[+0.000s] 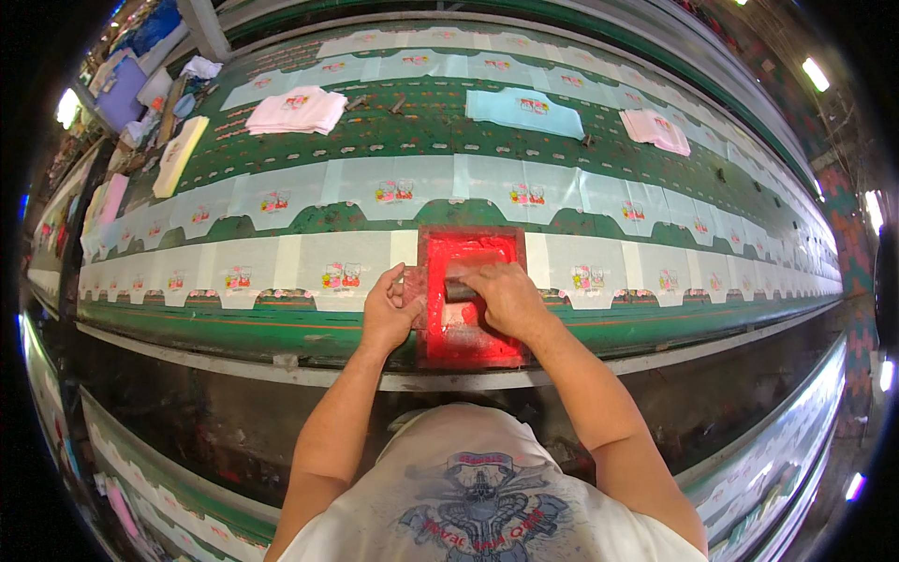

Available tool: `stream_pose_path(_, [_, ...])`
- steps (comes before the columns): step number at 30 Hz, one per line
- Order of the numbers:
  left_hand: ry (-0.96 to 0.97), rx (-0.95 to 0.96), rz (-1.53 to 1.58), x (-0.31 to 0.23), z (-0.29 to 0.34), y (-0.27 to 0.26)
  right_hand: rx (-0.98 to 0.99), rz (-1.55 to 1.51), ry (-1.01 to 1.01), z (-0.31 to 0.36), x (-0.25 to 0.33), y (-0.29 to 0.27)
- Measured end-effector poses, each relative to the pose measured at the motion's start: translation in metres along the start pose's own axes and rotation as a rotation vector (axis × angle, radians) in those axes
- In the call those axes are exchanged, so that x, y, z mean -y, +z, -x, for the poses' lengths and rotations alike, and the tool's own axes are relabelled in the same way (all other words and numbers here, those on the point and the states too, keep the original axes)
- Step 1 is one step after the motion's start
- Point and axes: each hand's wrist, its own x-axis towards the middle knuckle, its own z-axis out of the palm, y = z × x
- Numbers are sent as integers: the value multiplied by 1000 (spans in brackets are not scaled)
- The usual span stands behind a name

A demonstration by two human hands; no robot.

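A small printing screen frame (473,363) with red ink spread on its mesh lies across the near row of pale fabric pieces (253,267). My right hand (508,298) reaches over the frame, fingers closed on a dark squeegee (460,289) that rests in the red ink. At the frame's left side, my left hand (389,304) is closed on a reddish block-like grip (414,285) joined to the edge. The fabric pieces beside the frame carry small cartoon prints (340,274); those to the right show less red. What lies under the frame is hidden.
The long green table (403,328) bears further rows of pale blue pieces (384,183). Folded stacks in pink (297,110) and blue (524,110) lie farther back, with a smaller pink stack (655,129) to the right. A purple container (120,92) stands far left.
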Motion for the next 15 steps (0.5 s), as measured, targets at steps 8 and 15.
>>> stream_pose_path(8, [28, 65, 104, 0, -1, -2, -12, -2, 48, 60, 47, 12])
stream_pose_path(15, [253, -45, 121, 35, 8, 12, 34, -9, 48, 78, 70, 7])
